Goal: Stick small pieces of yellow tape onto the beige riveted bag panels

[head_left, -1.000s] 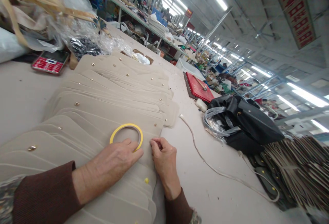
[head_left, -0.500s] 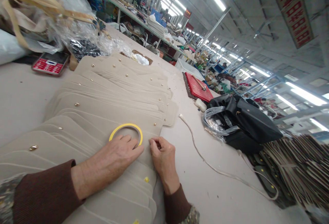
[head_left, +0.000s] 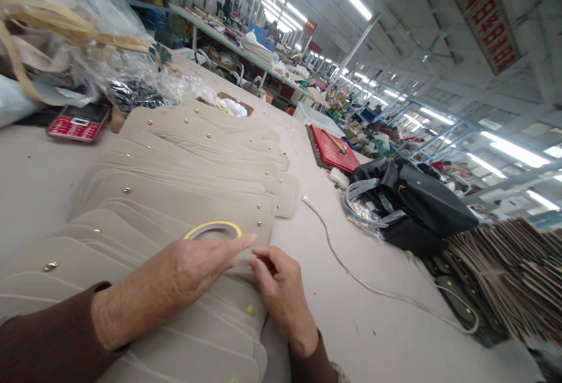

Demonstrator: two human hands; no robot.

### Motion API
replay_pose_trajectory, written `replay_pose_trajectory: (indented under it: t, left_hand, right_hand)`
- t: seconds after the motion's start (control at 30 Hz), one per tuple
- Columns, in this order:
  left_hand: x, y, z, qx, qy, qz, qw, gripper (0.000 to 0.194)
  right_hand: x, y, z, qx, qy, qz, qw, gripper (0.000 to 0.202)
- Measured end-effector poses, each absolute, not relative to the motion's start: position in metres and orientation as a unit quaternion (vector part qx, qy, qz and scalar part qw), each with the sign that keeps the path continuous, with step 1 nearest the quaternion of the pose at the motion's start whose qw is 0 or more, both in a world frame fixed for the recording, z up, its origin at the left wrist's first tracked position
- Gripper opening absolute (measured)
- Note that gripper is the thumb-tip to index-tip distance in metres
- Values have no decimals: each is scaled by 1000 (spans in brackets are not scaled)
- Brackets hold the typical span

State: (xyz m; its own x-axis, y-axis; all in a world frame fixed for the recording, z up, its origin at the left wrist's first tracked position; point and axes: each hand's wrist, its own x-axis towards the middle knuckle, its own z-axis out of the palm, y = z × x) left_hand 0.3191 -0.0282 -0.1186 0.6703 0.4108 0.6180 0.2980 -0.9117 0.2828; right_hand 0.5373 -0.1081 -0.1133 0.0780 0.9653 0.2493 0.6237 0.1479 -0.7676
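Note:
My left hand is over the stacked pieces, fingers straight and pressed together at the roll of yellow tape. It appears to grip the roll, whose lower part it hides. Right beside its fingertips, my right hand has thumb and forefinger curled close together; whatever is between them is too small to make out. Beneath both hands overlap many flat beige bag pieces, each with small gold-coloured metal fittings. Small yellow bits dot the nearer pieces along their right side.
A red and black phone and plastic-wrapped goods are at the left. Toward the right are a red block with a hammer, a black bag, a pale cord and a pile of dark strips.
My left hand has turned and its fingers have straightened toward the right hand. My right hand has opened slightly at the fingertips, and a yellow bit now shows between the hands.

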Motion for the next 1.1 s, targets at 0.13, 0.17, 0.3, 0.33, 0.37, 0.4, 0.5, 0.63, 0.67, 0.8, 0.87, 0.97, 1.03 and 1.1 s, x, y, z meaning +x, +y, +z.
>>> replay_pose_trajectory:
  t: [0.13, 0.17, 0.3, 0.33, 0.37, 0.4, 0.5, 0.63, 0.67, 0.8, 0.87, 0.97, 1.03, 1.1]
  left_hand:
    - [321, -31, -122, 910, 206, 354, 68, 41]
    - [321, -31, -122, 910, 208, 353, 68, 41]
    - [322, -33, -117, 908, 203, 359, 73, 33]
    - [322, -34, -116, 908, 199, 359, 78, 31]
    - [322, -34, -114, 909, 196, 358, 86, 30]
    - [323, -35, -113, 910, 196, 352, 97, 29]
    - [323, -35, -112, 915, 218, 315, 126, 27]
    - [324, -34, -110, 917, 231, 302, 119, 31]
    - [325, -35, -108, 917, 228, 309, 108, 33]
    - [328, -41, -99, 919, 204, 333, 53, 33]
    - [329, -42, -97, 920, 197, 339, 26, 30]
    - [329, -35, -101, 928, 233, 292, -17, 27]
    - [328, -28, -107, 936, 267, 227, -39, 29]
    - [328, -21, -113, 939, 292, 173, -47, 28]
  right_hand:
    - [524, -106, -103, -519, -689, 153, 482, 21]
    - [521, -105, -102, -500, -708, 132, 481, 20]
    - [513, -101, -105, -472, -746, 73, 465, 19]
    - [512, -101, -107, -473, -748, 55, 463, 20]
    - [511, -100, -109, -477, -748, 34, 460, 21]
    - [510, -100, -110, -480, -747, 12, 459, 21]
    - [508, -102, -112, -491, -734, -29, 467, 21]
    - [502, -105, -109, -524, -690, 19, 498, 20]
    - [500, -105, -107, -546, -662, 68, 509, 18]
    - [504, -97, -103, -625, -451, 343, 537, 14]
    - [513, -91, -106, -636, -365, 399, 550, 22]
    - [529, -84, -115, -649, -341, 370, 572, 30]
    - [535, -83, -122, -651, -373, 334, 571, 28]
    - [537, -83, -128, -651, -404, 325, 555, 24]
